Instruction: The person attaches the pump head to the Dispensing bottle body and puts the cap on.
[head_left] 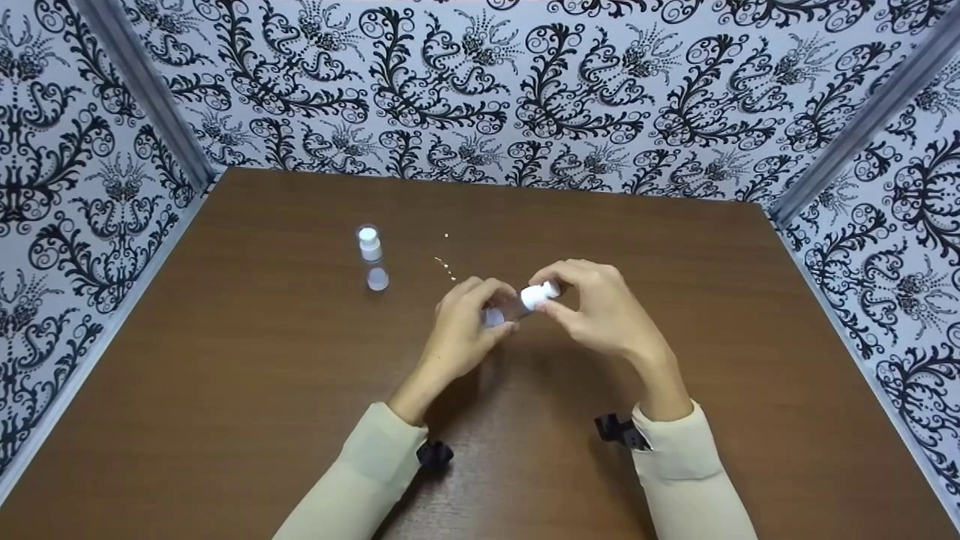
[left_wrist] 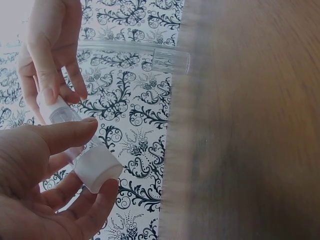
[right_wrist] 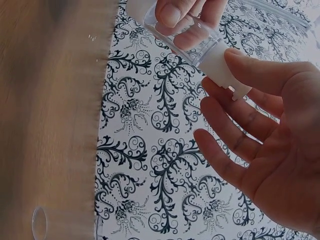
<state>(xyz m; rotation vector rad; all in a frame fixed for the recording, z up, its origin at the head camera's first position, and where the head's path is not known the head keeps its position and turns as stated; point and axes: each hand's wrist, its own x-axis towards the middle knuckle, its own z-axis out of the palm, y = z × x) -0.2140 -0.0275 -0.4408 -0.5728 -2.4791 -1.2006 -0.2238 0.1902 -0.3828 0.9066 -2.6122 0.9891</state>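
Note:
A small clear bottle (right_wrist: 187,37) with a white base (left_wrist: 100,167) and a white collar (right_wrist: 222,70) is held tilted between both hands, over the table. My left hand (head_left: 461,322) grips its clear body near the base, thumb on one side and fingers on the other. At the opposite end, my right hand (head_left: 600,307) pinches the white collar between thumb and index finger. The remaining fingers (right_wrist: 230,155) of that hand are loosely bent in the right wrist view. Part of the clear body is hidden behind the left fingers.
A second clear bottle with a white top (head_left: 370,244) and a whitish base (head_left: 377,280) is on the brown table (head_left: 262,360), left of the hands. Small bright glints (head_left: 446,267) show on the tabletop between them. Patterned walls (head_left: 480,90) enclose the back and sides.

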